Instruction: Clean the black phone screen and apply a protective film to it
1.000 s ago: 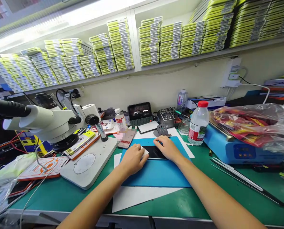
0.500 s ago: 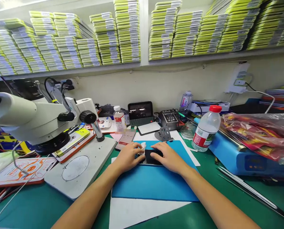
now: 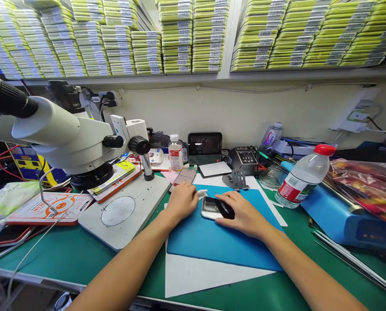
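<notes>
A glossy smartphone [image 3: 210, 208] is on the blue mat [image 3: 225, 242], its face part pale with reflections and part black. My right hand [image 3: 243, 214] grips its right end, thumb along the near edge and fingers over the far side. Just left of the phone, my left hand [image 3: 182, 201] is closed, with its fingers curled in. A crumpled white tissue [image 3: 203, 193] sticks out from the fingers of that hand. Beyond my left hand lies another phone [image 3: 185, 176] with its screen lit.
A microscope [image 3: 70, 134] stands on the left over its pale base [image 3: 131, 224]. To the right are a red-capped bottle [image 3: 305, 175], a blue device [image 3: 338, 220] and tweezers [image 3: 355, 259]. A phone stand [image 3: 238, 179] sits behind the mat. Yellow-green packs [image 3: 176, 43] fill the shelf above.
My left hand has drawn leftward off the phone with the tissue. My right hand has stayed on the phone, whose face now shows bright reflections. The view has shifted.
</notes>
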`<state>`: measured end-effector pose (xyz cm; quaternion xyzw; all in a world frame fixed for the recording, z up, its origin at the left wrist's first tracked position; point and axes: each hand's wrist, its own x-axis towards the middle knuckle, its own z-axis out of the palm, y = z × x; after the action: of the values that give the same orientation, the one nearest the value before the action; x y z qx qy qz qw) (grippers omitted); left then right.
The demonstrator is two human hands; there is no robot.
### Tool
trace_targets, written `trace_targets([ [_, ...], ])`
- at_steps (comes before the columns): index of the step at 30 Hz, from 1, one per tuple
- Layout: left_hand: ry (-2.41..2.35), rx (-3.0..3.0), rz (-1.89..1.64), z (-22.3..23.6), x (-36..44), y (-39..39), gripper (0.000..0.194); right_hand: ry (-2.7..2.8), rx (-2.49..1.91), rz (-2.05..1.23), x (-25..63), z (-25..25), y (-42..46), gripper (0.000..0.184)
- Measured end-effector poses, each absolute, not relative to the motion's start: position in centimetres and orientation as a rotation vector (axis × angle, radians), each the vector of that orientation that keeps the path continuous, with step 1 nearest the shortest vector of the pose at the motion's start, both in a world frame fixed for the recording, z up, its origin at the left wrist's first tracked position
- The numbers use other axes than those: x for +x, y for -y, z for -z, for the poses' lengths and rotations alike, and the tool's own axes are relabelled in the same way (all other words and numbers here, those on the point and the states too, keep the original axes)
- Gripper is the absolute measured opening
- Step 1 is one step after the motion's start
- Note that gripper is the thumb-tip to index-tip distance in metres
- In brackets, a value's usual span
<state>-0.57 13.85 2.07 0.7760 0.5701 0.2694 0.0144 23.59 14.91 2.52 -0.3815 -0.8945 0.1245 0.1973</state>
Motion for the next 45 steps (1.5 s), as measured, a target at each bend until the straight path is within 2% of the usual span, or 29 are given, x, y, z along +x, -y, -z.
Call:
trace_targets([
  [6, -1.456, 2.45, -0.799, -2.5, -0.3, -12.9, 0.028, 2.539, -1.013, -0.197, 23.5, -2.7, -14.4, 0.057],
  [10, -1.248, 2.506, -0.739, -2.4, -0.5, -12.5, 0.07, 2.533, -0.929, -0.085, 23.5, -2.7, -14.2, 0.053],
  [13, -1.222, 2.497, -0.724, -2.2, -0.7, -12.5, 0.082, 2.523, -0.87, -0.023, 23.5, -2.7, -14.2, 0.055],
  [20, -1.227, 2.436, -0.762, -2.2, -0.5, -12.7, 0.078, 2.476, -0.824, 0.008, 23.5, -2.4, -14.2, 0.061],
  [28, -0.963, 2.222, -1.111, -3.4, -0.1, -11.6, 0.066, 2.352, -0.753, 0.051, 23.8, -2.6, -14.1, 0.064],
  [38, -0.824, 2.215, -1.271, -3.1, 0.5, -11.5, 0.082, 2.348, -0.754, -0.033, 23.8, -2.9, -13.8, 0.068],
  [42, -0.824, 2.231, -1.267, -3.0, 0.5, -11.5, 0.079, 2.362, -0.728, -0.046, 23.8, -3.1, -13.7, 0.067],
  [45, -0.857, 2.202, -1.268, -2.8, 0.5, -11.5, 0.076, 2.352, -0.714, -0.091, 23.8, -3.0, -13.8, 0.06],
])
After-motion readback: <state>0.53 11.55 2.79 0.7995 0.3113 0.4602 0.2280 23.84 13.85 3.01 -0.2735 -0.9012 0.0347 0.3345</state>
